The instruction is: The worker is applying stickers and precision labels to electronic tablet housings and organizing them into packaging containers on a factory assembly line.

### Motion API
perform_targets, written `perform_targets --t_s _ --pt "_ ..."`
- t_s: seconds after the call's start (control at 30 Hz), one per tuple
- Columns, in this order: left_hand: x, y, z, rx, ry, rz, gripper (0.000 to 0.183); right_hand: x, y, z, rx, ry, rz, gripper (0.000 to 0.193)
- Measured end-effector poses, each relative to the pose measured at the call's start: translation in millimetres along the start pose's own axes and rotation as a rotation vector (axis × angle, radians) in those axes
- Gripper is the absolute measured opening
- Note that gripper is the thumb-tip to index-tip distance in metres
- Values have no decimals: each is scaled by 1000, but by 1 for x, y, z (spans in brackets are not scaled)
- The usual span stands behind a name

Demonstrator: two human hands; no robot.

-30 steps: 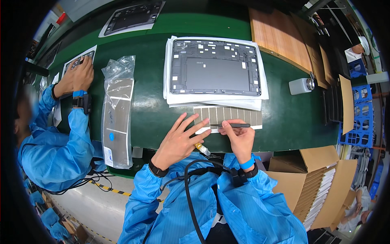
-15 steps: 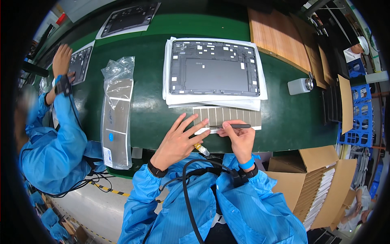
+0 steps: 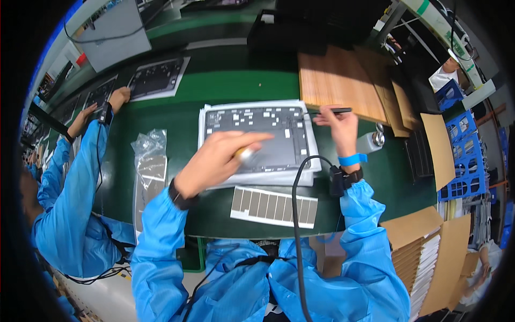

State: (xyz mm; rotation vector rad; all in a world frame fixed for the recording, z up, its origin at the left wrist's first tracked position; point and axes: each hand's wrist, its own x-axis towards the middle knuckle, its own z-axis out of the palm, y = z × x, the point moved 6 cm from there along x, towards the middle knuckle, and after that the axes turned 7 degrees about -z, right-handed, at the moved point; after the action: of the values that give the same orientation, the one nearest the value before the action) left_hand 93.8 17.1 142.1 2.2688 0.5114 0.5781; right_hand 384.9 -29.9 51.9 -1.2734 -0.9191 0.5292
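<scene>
My left hand (image 3: 220, 158) hovers over a dark grey tablet-sized housing (image 3: 273, 147), index finger stretched out and slightly blurred. A yellow and whitish covering shows at its thumb; I see nothing held there. Between the fingertips of my right hand (image 3: 339, 124) are black tweezers (image 3: 342, 110), their thin end pointing left to the housing's upper right corner. Whether they grip a small piece is too fine to tell. Small white patches dot the housing, which lies on a stack of white sheets (image 3: 308, 174). Nearer me is a sheet of grey-brown strips (image 3: 273, 206) with white borders.
A clear bag of grey-brown sheets (image 3: 150, 166) lies left. A bottle with a metal top (image 3: 370, 141) and wooden boards (image 3: 340, 83) stand right. An open carton (image 3: 445, 257) is at lower right. At left, a co-worker's hands (image 3: 119, 99) are by more dark housings (image 3: 155, 78).
My right hand has carried the tweezers from the strip sheet to the housing's upper right corner. My left hand has left the sheet and moved over the housing. The view has shifted too.
</scene>
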Motion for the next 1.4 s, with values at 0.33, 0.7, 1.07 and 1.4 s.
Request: perform_targets --t_s 0.33,0.7,1.07,1.4 --pt "100 -71 63 356 -229 61 52 18 38 12 -8 -68 103 16" --pt "104 -81 74 397 -224 99 50 14 41 16 2 -51 90 18" --pt "106 -78 81 515 -256 120 47 14 44 17 -56 -74 112 19" --pt "104 -84 99 788 -272 274 48 19 28 -2 -143 73 30 20"
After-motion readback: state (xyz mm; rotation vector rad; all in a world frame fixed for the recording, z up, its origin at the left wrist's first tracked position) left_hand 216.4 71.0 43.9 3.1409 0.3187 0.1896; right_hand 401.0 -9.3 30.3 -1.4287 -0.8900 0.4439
